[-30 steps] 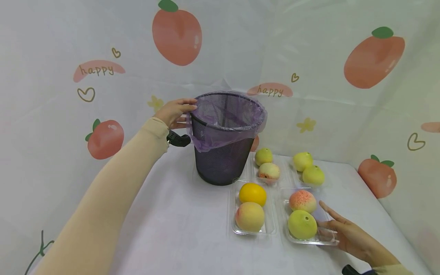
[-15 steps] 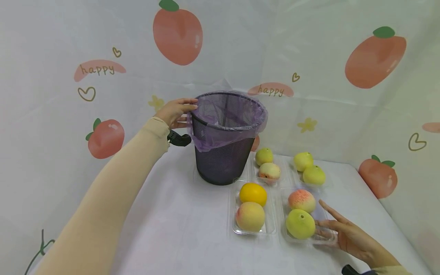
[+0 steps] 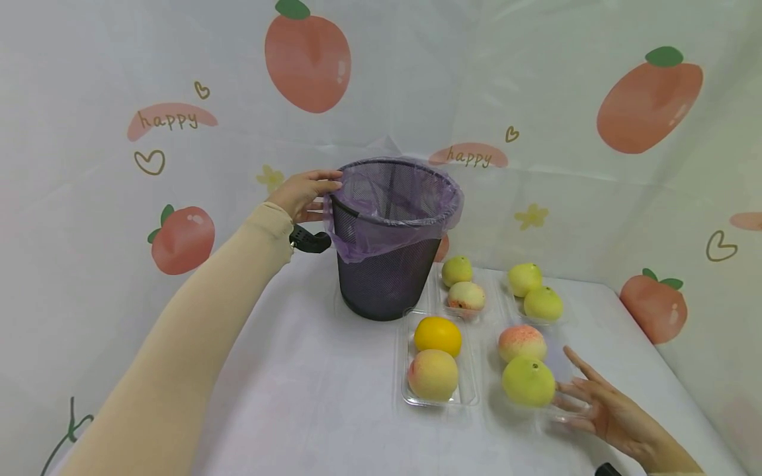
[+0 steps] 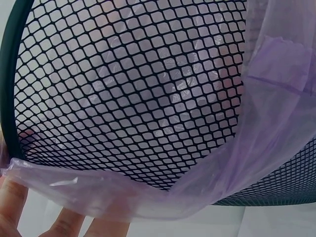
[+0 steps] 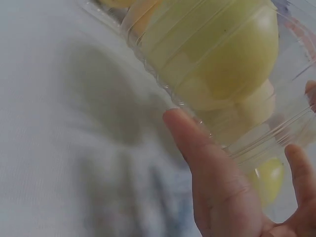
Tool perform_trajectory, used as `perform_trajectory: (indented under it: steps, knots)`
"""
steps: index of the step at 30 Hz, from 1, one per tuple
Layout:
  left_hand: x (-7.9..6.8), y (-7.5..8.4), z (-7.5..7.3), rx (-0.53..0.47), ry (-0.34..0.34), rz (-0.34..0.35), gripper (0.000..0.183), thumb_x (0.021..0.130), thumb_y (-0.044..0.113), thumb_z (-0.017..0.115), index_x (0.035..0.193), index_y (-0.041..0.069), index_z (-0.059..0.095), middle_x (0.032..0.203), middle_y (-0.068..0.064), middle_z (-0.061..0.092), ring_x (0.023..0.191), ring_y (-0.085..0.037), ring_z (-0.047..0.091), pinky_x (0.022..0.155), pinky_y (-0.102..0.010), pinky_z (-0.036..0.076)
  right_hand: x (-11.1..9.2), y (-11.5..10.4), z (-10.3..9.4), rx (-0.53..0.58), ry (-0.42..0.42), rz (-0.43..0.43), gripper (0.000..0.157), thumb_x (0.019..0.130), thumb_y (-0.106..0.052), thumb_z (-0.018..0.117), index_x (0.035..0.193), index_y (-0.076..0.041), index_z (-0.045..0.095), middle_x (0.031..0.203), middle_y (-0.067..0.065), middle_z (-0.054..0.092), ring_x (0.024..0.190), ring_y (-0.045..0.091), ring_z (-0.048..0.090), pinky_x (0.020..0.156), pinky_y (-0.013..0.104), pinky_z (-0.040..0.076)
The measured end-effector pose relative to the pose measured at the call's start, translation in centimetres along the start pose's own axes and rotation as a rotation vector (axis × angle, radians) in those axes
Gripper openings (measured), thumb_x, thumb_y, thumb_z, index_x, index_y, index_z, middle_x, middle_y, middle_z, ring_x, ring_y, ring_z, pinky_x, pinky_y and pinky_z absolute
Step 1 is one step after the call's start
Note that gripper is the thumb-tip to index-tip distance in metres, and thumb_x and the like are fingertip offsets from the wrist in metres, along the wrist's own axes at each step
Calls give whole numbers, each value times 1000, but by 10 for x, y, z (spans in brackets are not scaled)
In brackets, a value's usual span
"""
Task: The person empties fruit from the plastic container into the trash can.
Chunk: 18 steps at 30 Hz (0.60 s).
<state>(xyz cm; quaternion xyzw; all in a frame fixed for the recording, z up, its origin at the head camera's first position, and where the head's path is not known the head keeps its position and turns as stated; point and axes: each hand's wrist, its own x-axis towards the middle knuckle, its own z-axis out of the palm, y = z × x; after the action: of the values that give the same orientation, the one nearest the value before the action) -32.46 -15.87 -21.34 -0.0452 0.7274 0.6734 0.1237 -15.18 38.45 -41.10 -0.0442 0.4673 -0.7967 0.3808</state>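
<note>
A black mesh wastebasket (image 3: 383,287) stands on the white cloth, lined with a thin purple bag (image 3: 387,241) folded over its rim. My left hand (image 3: 305,193) grips the basket's left rim; in the left wrist view its fingers (image 4: 66,222) sit at the bag's folded edge. At the right, my right hand (image 3: 616,410) holds a clear plastic tray (image 3: 562,416) by its near right end. Inside are a yellow-green round fruit (image 3: 528,381) and a peach (image 3: 522,342). In the right wrist view the thumb (image 5: 212,173) lies along the tray's edge, above a shadow on the cloth.
Left of the held tray, another clear tray (image 3: 473,393) contains a yellow fruit (image 3: 438,336) and a peach (image 3: 433,375). Behind are trays with a pale fruit (image 3: 467,297) and green ones (image 3: 543,303). A fruit-printed backdrop (image 3: 381,79) closes the rear.
My right hand has shifted slightly right, and the tray in it has tilted and risen, with its fruits moving up a little. The left hand and the wastebasket stay put.
</note>
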Motion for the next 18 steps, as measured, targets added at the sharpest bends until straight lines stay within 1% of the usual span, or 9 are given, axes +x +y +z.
perform_trajectory:
  steps: [8,9,10,11,12,13,14,15,18]
  knots:
    - [1,0,-1,-9,-1,-1,49,100,21,55,147,25,43,156,-5,30,138,-29,40,111,-42,39,-1,-3,7,11,-16,-40,57,108,-18,18,125,-57,55,122,-4,52,120,27,58,99,41,49]
    - [1,0,-1,-8,-1,-1,49,100,21,55,147,25,43,156,-5,30,138,-29,40,111,-42,39,-1,-4,8,-2,-14,-50,57,108,-19,17,126,-58,54,128,9,52,120,27,58,99,41,49]
    - [1,0,-1,-7,0,-2,49,100,21,55,147,25,43,157,-5,30,138,-29,40,111,-42,39,-1,-4,10,-20,-7,-62,56,108,-20,16,127,-59,53,134,28,45,119,28,59,98,40,49]
    - [1,-1,-1,-5,1,-2,49,100,21,55,147,25,43,156,-5,30,138,-29,40,111,-42,39,-1,-4,11,-39,1,-74,56,108,-21,16,127,-60,51,138,46,25,119,28,60,98,39,50]
    - [1,-1,-1,-2,1,-1,49,100,21,55,147,25,43,156,-5,30,138,-29,40,110,-42,39,-1,-4,13,-60,14,-88,56,108,-22,15,127,-61,50,141,53,-5,118,28,60,97,38,50]
    - [1,-1,0,1,0,0,49,100,21,55,147,25,43,157,-5,30,138,-29,40,110,-42,39,0,-4,15,-77,19,-104,56,108,-22,15,128,-62,49,138,46,-32,117,27,61,96,37,51]
    - [0,-1,0,3,-2,1,49,100,21,54,147,25,42,157,-5,29,138,-29,39,110,-42,39,0,-5,16,-85,20,-117,56,108,-22,14,128,-63,47,133,32,-51,117,26,61,96,37,51]
    - [0,0,0,4,-3,3,49,100,21,54,147,25,42,157,-5,29,138,-29,39,111,-42,39,1,-5,18,-88,17,-130,56,108,-23,13,129,-63,46,128,16,-61,117,24,61,96,36,51]
    - [-2,0,0,6,-12,7,49,101,20,54,148,24,41,157,-5,28,139,-30,38,111,-43,38,3,-7,23,-68,30,-164,55,108,-22,14,131,-61,45,127,12,-62,117,18,61,97,38,50]
